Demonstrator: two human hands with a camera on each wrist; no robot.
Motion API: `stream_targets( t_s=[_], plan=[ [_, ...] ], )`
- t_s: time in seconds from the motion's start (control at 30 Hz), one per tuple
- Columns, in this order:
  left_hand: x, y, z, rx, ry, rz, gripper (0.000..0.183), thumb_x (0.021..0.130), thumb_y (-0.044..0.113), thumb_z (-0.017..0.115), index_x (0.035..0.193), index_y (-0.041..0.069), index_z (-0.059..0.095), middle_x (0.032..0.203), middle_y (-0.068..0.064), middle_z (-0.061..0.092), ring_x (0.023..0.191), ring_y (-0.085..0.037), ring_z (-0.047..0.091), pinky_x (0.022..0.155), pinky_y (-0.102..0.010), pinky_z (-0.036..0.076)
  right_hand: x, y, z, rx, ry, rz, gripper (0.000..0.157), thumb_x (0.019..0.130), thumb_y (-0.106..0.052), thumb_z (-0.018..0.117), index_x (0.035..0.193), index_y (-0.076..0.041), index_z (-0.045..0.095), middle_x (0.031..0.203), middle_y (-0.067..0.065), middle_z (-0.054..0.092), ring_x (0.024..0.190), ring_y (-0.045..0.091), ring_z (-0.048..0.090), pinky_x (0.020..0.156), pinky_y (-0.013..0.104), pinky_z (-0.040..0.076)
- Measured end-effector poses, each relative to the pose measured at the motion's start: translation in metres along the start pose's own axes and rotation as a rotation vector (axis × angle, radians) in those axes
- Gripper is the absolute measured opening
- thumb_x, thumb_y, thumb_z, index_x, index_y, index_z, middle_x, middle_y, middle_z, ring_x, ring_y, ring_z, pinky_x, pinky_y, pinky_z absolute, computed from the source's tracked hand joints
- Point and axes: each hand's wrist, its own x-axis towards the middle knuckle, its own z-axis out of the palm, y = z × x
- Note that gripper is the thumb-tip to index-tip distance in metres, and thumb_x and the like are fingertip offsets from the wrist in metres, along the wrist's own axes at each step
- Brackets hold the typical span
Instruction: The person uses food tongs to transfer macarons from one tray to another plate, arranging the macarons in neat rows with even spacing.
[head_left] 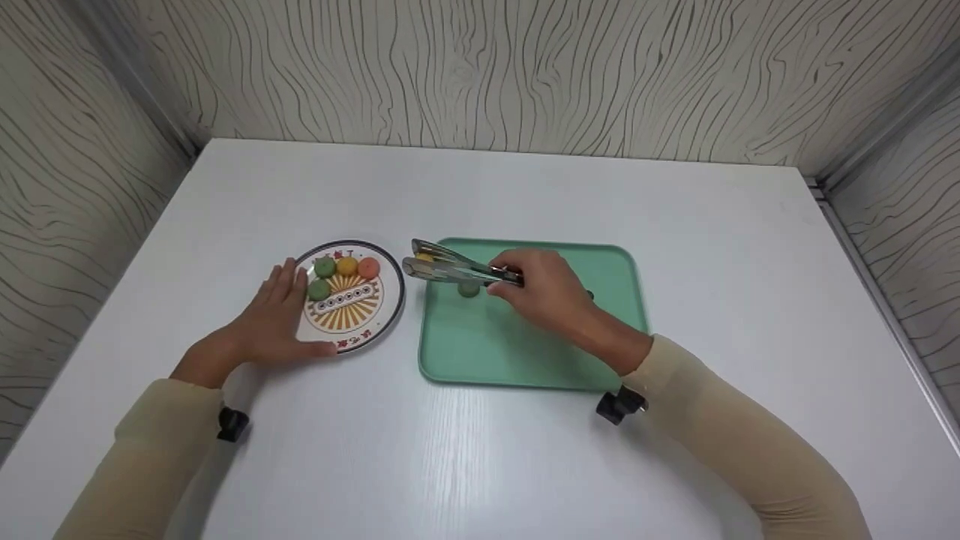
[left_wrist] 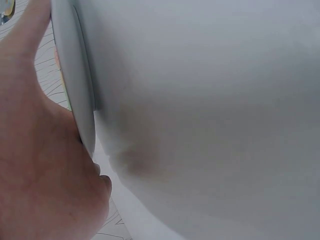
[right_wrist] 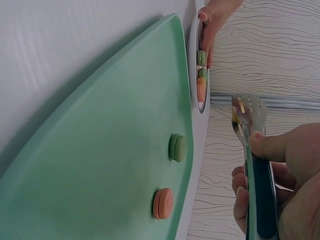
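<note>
Right hand [head_left: 544,289], at the center of the head view, grips the metal tongs [head_left: 454,271] by their dark-sided handle, thumb on one side and fingers curled round the other; the tong tips, slightly parted, pinch a held yellow macaron [head_left: 424,257]. In the head view the tips project past the upper left edge of the green tray [head_left: 487,345], above the narrow strip of white table [head_left: 712,262] that separates the tray's left edge from the navy rim of the round plate [head_left: 394,300]. The tray's raised border, with rounded corners, encloses a tray green macaron [head_left: 469,290], beneath the tongs near the upper left border, and a tray coral macaron [right_wrist: 164,203], below the green one in the right wrist view. On the plate, left of center in the head view, four macarons line the upper left of the printed sunburst: an upper green macaron [head_left: 325,267], a lower green macaron [head_left: 319,289], a plate yellow macaron [head_left: 346,266] and a plate coral macaron [head_left: 368,268]. Left hand [head_left: 266,330] has a loose, widely spread grip that touches the plate, its fingers along the left rim and its thumb at the lower rim. Table surface extends above both vessels to the wood-grain panel [head_left: 465,67], and right of the tray toward the table's right edge.
</note>
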Motion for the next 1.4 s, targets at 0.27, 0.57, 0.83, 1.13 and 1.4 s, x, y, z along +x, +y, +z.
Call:
stream_targets(
  t_s=[0.27, 0.57, 0.83, 1.13, 1.4],
  plan=[
    [0.001, -0.003, 0.001, 0.009, 0.004, 0.006, 0.134, 0.081, 0.074, 0.067, 0.156, -0.014, 0.000, 0.164, -0.034, -0.013, 0.151, -0.050, -0.013, 0.121, -0.064, 0.003, 0.009, -0.010, 0.008, 0.024, -0.019, -0.001, 0.017, 0.094, -0.016, 0.076, 0.110, -0.010, 0.077, 0.093, -0.002, 0.072, 0.071, 0.015, 0.052, 0.062, 0.030, 0.042],
    [0.002, -0.004, 0.002, 0.021, 0.001, 0.003, 0.134, 0.081, 0.075, 0.066, 0.156, -0.014, 0.000, 0.164, -0.033, -0.014, 0.151, -0.051, -0.013, 0.121, -0.063, 0.003, 0.018, -0.022, 0.019, 0.030, -0.039, 0.013, 0.018, 0.094, -0.018, 0.076, 0.110, -0.011, 0.077, 0.089, -0.003, 0.071, 0.071, 0.014, 0.052, 0.062, 0.029, 0.041],
    [0.003, -0.004, 0.001, 0.021, -0.004, 0.002, 0.134, 0.081, 0.075, 0.066, 0.156, -0.014, 0.000, 0.164, -0.033, -0.013, 0.151, -0.051, -0.013, 0.121, -0.063, 0.004, 0.028, -0.032, 0.030, 0.021, -0.042, 0.002, 0.020, 0.094, -0.016, 0.076, 0.112, -0.009, 0.077, 0.095, -0.001, 0.074, 0.073, 0.013, 0.055, 0.064, 0.027, 0.045],
    [0.003, -0.003, 0.001, 0.029, 0.003, 0.013, 0.135, 0.080, 0.074, 0.067, 0.155, -0.016, 0.001, 0.163, -0.035, -0.012, 0.151, -0.052, -0.011, 0.121, -0.063, 0.005, 0.035, -0.041, 0.042, 0.008, -0.054, 0.000, 0.021, 0.093, -0.018, 0.077, 0.113, -0.012, 0.077, 0.100, 0.000, 0.074, 0.076, 0.012, 0.057, 0.065, 0.028, 0.043],
    [0.001, -0.002, 0.000, 0.008, 0.006, 0.023, 0.133, 0.081, 0.072, 0.069, 0.155, -0.016, 0.002, 0.163, -0.036, -0.012, 0.150, -0.053, -0.011, 0.121, -0.063, 0.005, 0.042, -0.047, 0.055, 0.025, -0.084, -0.007, 0.018, 0.093, -0.013, 0.076, 0.111, -0.008, 0.077, 0.098, 0.001, 0.074, 0.078, 0.011, 0.059, 0.070, 0.027, 0.050]
  ],
)
